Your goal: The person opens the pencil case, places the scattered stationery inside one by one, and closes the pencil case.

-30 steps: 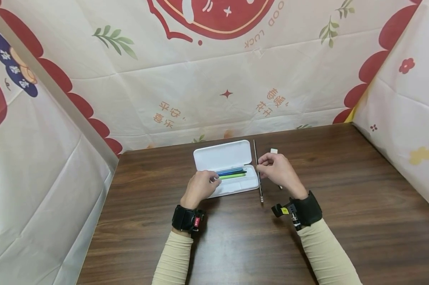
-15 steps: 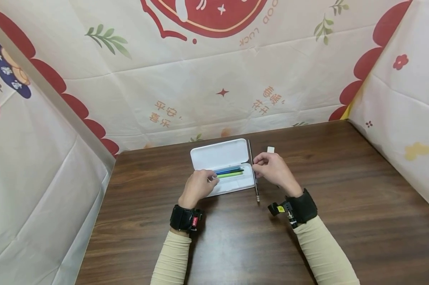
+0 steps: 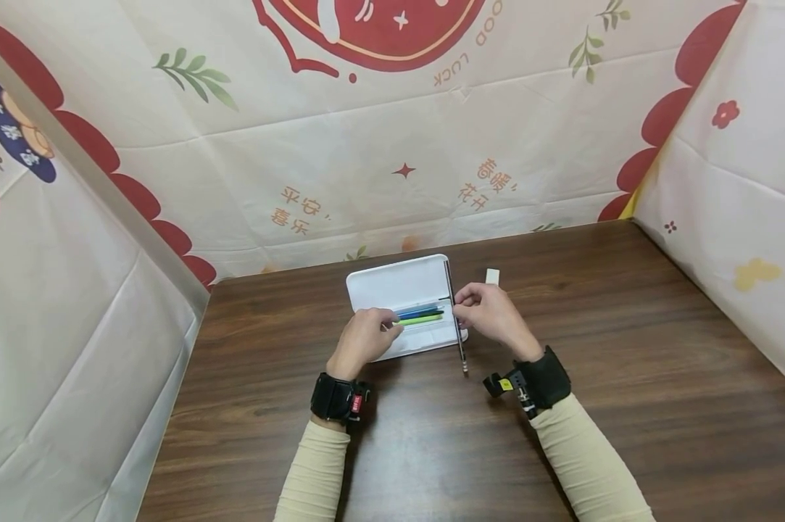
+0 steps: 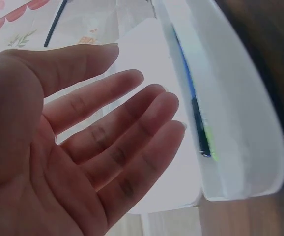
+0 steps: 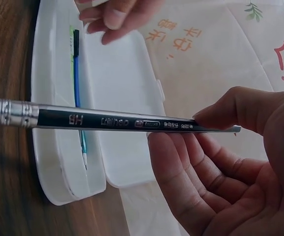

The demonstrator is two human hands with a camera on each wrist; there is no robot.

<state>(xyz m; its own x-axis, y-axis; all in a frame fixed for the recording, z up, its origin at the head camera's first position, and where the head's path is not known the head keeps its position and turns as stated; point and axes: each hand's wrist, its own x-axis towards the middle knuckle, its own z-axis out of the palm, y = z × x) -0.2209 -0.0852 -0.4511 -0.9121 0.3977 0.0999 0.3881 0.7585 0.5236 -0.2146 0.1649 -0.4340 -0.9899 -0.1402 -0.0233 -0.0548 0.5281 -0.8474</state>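
Note:
A white pencil case lies with its lid raised on the table; blue and green pens lie inside. My right hand pinches a dark pencil between thumb and fingers, above the case's right end. In the right wrist view the pencil has a metal band and a white eraser end. At the case's left end is my left hand, fingers relaxed; in the left wrist view that hand holds nothing, its fingers spread beside the case. Whether it touches the case I cannot tell.
A white block lies behind my right hand on the brown wooden table. Printed cloth hangs along the table's back edge, with more cloth at the left and right.
My right hand has moved left with the pencil, from beside the case to over its right end. My left hand has hardly moved. The head view has shifted slightly.

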